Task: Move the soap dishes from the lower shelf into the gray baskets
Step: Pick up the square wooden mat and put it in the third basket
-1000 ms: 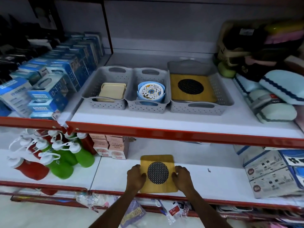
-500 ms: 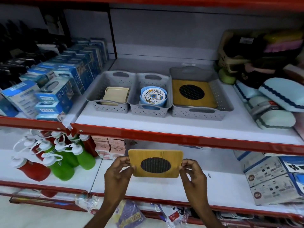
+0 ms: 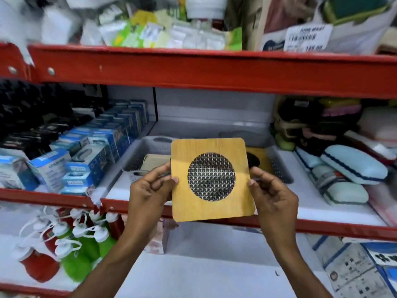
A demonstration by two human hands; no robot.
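Observation:
I hold a square wooden soap dish (image 3: 211,179) with a round metal mesh centre, raised upright in front of the middle shelf. My left hand (image 3: 150,190) pinches its left edge and my right hand (image 3: 272,194) its right edge. Behind it stand the gray baskets: the left one (image 3: 137,155) holds beige dishes (image 3: 154,162), the right one (image 3: 279,166) holds another wooden mesh dish (image 3: 255,160). The middle basket is hidden by the held dish. The lower shelf (image 3: 204,269) below my arms is white and bare.
Blue boxes (image 3: 86,160) fill the middle shelf's left side, pale blue cases (image 3: 348,168) its right. Green and red bottles (image 3: 71,244) stand at lower left, printed boxes (image 3: 361,267) at lower right. A red beam (image 3: 193,69) of the upper shelf crosses overhead.
Both hands lifted the wooden dish off the lower shelf and raised it up in front of the baskets. My view tilted upward, bringing the top shelf into sight.

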